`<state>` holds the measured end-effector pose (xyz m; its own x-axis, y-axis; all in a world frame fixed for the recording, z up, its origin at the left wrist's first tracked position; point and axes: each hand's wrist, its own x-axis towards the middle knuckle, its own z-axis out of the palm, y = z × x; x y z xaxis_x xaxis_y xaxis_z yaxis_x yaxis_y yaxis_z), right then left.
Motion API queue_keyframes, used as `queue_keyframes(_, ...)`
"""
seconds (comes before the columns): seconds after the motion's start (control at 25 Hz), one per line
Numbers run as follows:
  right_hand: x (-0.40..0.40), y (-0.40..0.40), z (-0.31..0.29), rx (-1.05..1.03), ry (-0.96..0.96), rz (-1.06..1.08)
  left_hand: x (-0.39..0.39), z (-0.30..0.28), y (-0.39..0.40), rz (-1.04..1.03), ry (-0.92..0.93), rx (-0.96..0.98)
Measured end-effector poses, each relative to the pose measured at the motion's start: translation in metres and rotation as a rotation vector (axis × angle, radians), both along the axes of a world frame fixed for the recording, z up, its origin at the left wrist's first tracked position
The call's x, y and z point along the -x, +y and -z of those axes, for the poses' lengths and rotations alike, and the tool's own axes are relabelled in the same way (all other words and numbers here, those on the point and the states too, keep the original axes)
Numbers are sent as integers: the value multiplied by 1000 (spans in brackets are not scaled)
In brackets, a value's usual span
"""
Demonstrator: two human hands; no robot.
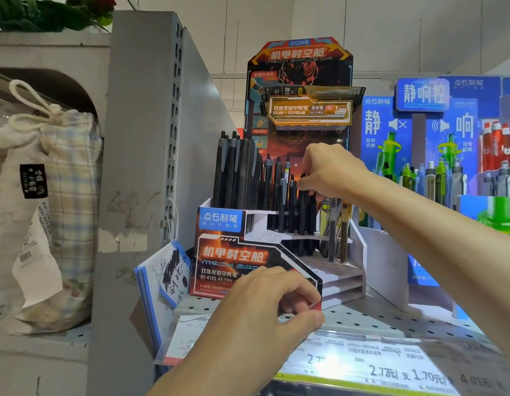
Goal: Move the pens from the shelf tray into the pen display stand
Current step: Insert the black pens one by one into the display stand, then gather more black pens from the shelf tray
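The pen display stand [228, 255] is a stepped cardboard unit with orange and black print, standing on the perforated shelf. Several black pens [239, 172] stand upright in its back left rows, with shorter ones in the middle. My right hand [331, 174] reaches in from the right and pinches the top of a black pen [303, 215] standing in a middle hole. My left hand [268, 307] grips the stand's front right corner. No shelf tray of pens is in view.
A grey shelf upright [145, 132] rises at left, with a cloth drawstring bag [48, 195] beyond it. A blue pen display [436, 144] stands right of the stand. A scribbled test pad [165, 275] leans at the stand's left. Price labels [371, 364] line the shelf's front edge.
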<state>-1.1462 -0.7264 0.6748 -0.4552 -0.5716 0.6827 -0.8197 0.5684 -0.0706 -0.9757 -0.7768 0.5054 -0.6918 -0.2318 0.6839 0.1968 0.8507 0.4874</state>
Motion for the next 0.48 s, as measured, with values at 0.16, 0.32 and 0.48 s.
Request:
queue_keyframes(0.16, -12, 11, 11, 55, 104, 16, 0, 4, 1, 5, 21, -2)
queue_keyframes(0.32, -33, 47, 32, 285, 208, -150, -1, 0, 4, 49, 44, -33)
queue_keyframes(0.48, -53, 110, 68, 433, 198, -230, 10, -12, 28, 170, 148, -97)
